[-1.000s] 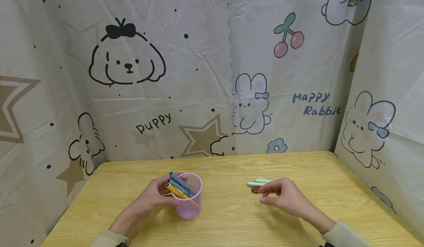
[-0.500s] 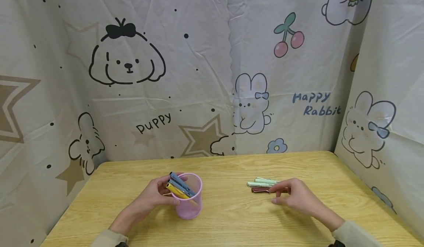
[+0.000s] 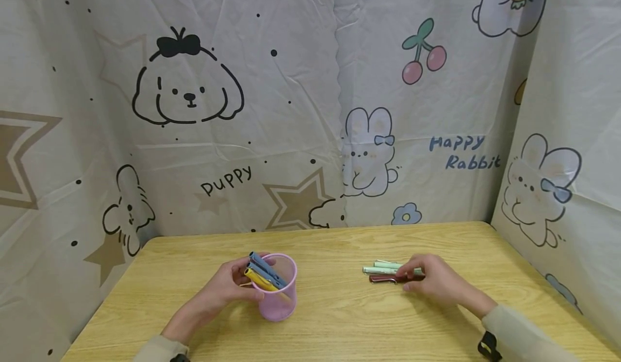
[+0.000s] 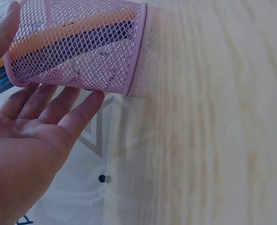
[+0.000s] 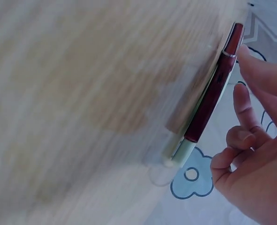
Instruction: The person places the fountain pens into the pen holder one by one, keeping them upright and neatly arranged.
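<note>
At the left of the table, my left hand (image 3: pixel 224 287) grips a pink mesh pen cup (image 3: pixel 278 304), thumb on the near side and fingers behind. Two blue pens (image 3: pixel 267 271) and a yellow pen (image 3: pixel 259 279) lean in it, their ends past the rim. My right hand (image 3: pixel 439 280) is over a dark red pen (image 3: pixel 383 279), its forefinger and thumb apart on either side of the barrel. In the right wrist view this red pen (image 5: pixel 208 105) lies flat on the table. Right behind it are two light green pens (image 3: pixel 375 270), partly covered by the hand.
The wood-grained table (image 3: pixel 330 319) ends at a printed cloth (image 3: pixel 301 135) hung along the back and both sides. A black strap (image 3: pixel 490 346) shows at the right sleeve.
My right hand moved right along the red pen, which came more into view, then settled with finger and thumb about the barrel. The left hand and cup stayed put.
</note>
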A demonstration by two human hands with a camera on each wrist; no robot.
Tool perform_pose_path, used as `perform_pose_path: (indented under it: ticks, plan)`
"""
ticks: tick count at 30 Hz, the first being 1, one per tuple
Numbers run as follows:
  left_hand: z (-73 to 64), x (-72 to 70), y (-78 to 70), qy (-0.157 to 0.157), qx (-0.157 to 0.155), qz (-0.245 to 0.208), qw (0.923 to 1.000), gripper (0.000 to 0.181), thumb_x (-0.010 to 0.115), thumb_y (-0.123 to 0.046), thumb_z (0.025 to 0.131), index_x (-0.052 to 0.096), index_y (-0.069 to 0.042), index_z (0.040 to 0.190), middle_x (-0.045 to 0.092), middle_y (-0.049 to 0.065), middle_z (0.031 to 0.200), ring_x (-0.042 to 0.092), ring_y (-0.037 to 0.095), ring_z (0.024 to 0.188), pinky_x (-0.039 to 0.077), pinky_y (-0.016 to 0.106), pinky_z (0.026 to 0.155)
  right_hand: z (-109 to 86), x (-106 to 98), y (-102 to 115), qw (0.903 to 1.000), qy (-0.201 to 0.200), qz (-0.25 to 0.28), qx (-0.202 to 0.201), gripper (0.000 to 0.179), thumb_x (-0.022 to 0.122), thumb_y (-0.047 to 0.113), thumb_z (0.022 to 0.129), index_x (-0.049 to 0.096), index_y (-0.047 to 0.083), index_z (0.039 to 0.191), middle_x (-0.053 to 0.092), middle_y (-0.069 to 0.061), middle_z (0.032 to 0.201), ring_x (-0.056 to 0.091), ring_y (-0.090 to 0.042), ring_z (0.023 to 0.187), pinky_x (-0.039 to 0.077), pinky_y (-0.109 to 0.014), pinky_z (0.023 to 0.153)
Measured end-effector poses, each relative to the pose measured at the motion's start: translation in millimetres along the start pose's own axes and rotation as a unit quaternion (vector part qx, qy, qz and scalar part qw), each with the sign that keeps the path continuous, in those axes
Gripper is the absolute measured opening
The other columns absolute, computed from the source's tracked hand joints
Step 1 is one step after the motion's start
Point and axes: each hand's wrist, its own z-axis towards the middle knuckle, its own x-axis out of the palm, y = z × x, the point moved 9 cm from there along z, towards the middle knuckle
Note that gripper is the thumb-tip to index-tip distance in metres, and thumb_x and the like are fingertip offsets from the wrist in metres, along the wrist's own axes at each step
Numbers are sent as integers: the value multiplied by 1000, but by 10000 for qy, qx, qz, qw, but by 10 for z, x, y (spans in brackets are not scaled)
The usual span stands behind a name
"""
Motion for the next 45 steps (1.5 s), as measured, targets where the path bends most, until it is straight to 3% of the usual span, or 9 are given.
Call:
perform_pose_path:
  ticks: [9,21,33,45]
  plan:
    - [-24,-1,18,-8,-57,-56,10000,76,83,-3,90,46,2,156,54,23,152,66,22,114,55,31,95,107,20,-67,9992,349,124,-178,20,90,16,84,85,16,104,67,8,91,59,-12,85,47,-30,74]
    - [-22,-8,22,-27,-57,-22,10000,76,84,-4,89,47,2,155,54,23,152,66,24,114,55,32,94,188,9,-74,9990,370,73,-243,18,91,13,82,85,16,98,63,7,85,57,-15,82,44,-32,74]
    - [-28,-15,17,-41,-52,83,9999,73,83,-6,90,49,1,154,57,24,148,67,26,112,55,32,95,179,57,-63,9984,411,275,-283,15,92,13,81,85,16,94,64,7,85,57,-14,80,47,-32,73]
    - [-24,-26,15,-50,-48,69,10000,73,83,-6,90,50,1,154,57,23,149,66,25,113,54,32,95,109,90,-18,9973,537,409,-279,12,91,15,83,84,18,92,62,5,83,53,-13,77,43,-28,70]
